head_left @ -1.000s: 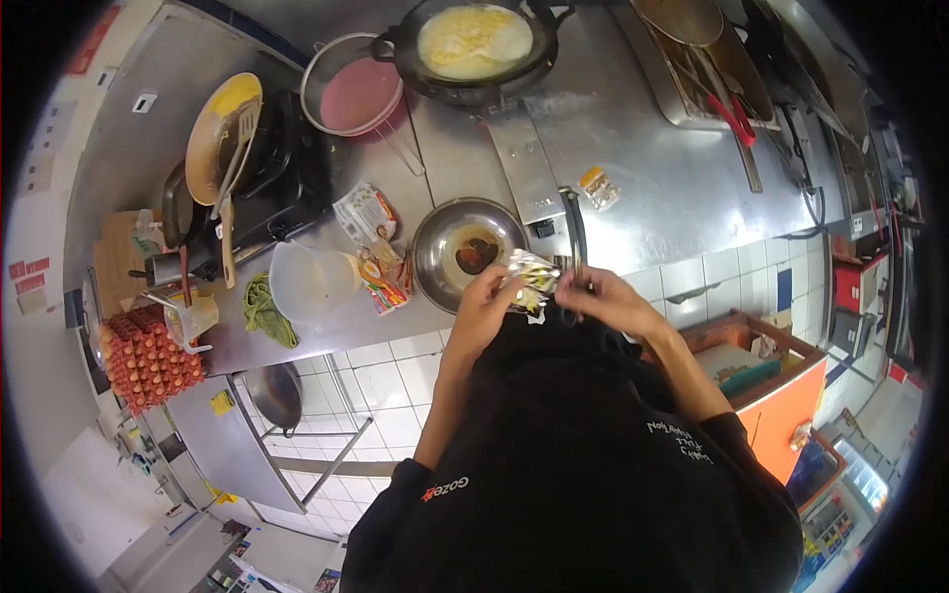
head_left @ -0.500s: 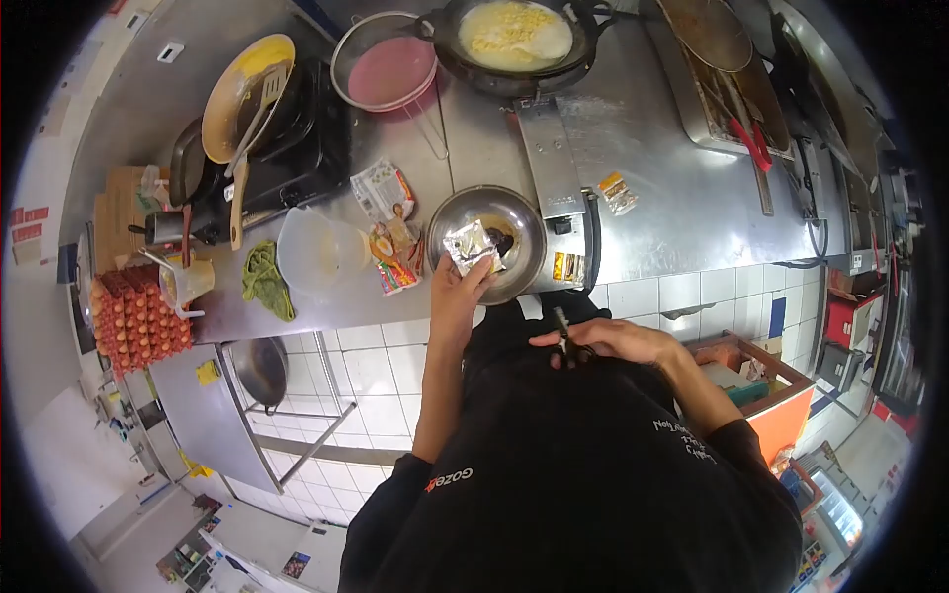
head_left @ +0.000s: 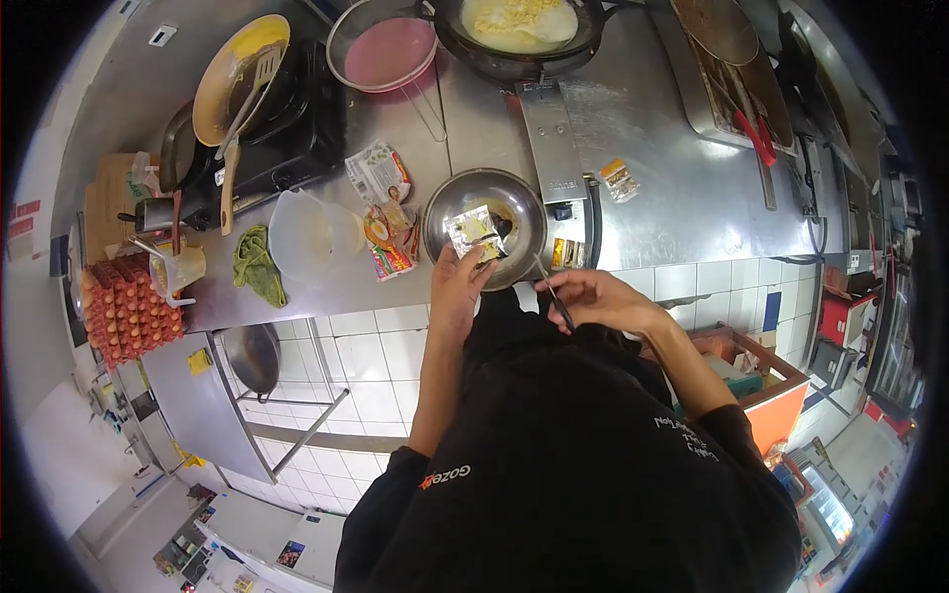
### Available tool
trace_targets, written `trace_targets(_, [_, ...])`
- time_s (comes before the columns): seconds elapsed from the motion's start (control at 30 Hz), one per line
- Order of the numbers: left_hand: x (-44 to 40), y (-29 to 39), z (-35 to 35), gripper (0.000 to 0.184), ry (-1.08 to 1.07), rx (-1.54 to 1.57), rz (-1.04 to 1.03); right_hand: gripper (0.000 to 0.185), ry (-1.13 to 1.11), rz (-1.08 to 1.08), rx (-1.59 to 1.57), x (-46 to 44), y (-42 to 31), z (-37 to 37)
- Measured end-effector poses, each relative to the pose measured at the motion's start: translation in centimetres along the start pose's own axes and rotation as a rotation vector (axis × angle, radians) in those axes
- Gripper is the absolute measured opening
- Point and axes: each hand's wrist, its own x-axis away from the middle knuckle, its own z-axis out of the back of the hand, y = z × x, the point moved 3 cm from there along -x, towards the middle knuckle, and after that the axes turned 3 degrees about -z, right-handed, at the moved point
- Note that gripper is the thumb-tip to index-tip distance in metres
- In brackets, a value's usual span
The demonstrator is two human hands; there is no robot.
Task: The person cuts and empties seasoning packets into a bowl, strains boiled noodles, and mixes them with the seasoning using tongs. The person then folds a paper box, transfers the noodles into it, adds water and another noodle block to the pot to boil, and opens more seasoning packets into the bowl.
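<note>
My left hand [head_left: 458, 292] pinches a silver foil sachet [head_left: 473, 233] by its lower edge, above a round metal bowl [head_left: 527, 198]. Dark sauce [head_left: 501, 227] shows in the bowl, partly hidden behind the sachet. To the right of the bowl, my right hand [head_left: 605, 300] is closed on a pair of scissors [head_left: 554, 296], whose thin blades point up and left. The scissors are apart from the sachet. Small orange-and-dark sachets [head_left: 568, 254] lie on the counter just right of the bowl. Opened noodle packets [head_left: 390, 237] lie left of it.
A clear plastic tub [head_left: 301, 237] and a green cloth [head_left: 261, 269] stand left on the steel counter [head_left: 652, 222]. Egg trays [head_left: 129, 311] are stacked at far left. Behind are a pink-filled strainer [head_left: 386, 49], a wok [head_left: 474, 59] with yellowish food, and a burner [head_left: 550, 138].
My right hand has risen toward the bowl, and the scissors now point up at its right rim. My left hand still holds the sachet over the bowl, turned slightly.
</note>
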Motion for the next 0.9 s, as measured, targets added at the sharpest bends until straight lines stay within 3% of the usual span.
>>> trace_targets(0.07, [0.1, -0.1, -0.3, 0.035, 0.001, -0.008, -0.011, 0.050, 0.180, -0.043, 0.240, -1.3, 0.3, 0.4])
trace_targets(0.2, [0.3, -0.1, -0.8, 0.035, 0.008, -0.013, -0.017, 0.046, 0.246, -0.031, 0.309, -3.9, 1.9, 0.3])
trace_targets(0.4, [0.6, -0.7, -1.1, 0.035, -0.004, -0.013, 0.091, 0.044, 0.312, -0.021, 0.224, -5.4, 1.8, -0.3])
trace_targets(0.53, [0.5, -1.6, -0.4, 0.039, 0.128, 0.030, -0.014, 0.040, 0.348, -0.059, 0.216, -5.1, 2.1, 0.0])
trace_targets(0.6, [0.4, -1.6, -0.3, 0.039, 0.171, 0.083, -0.067, 0.059, 0.326, -0.010, 0.212, -4.9, 2.6, 0.3])
trace_targets(0.73, [0.3, -1.9, -0.4, 0.038, 0.129, 0.086, -0.037, 0.059, 0.331, 0.011, 0.188, -4.8, 2.6, 0.3])
trace_targets(0.8, [0.4, -2.1, -0.9, 0.036, 0.094, 0.017, 0.003, 0.031, 0.313, -0.055, 0.258, -4.9, 2.1, 0.3])
trace_targets(0.9, [0.5, -2.3, -1.3, 0.032, 0.069, -0.007, 0.007, 0.032, 0.322, -0.019, 0.252, -5.0, 2.2, 0.8])
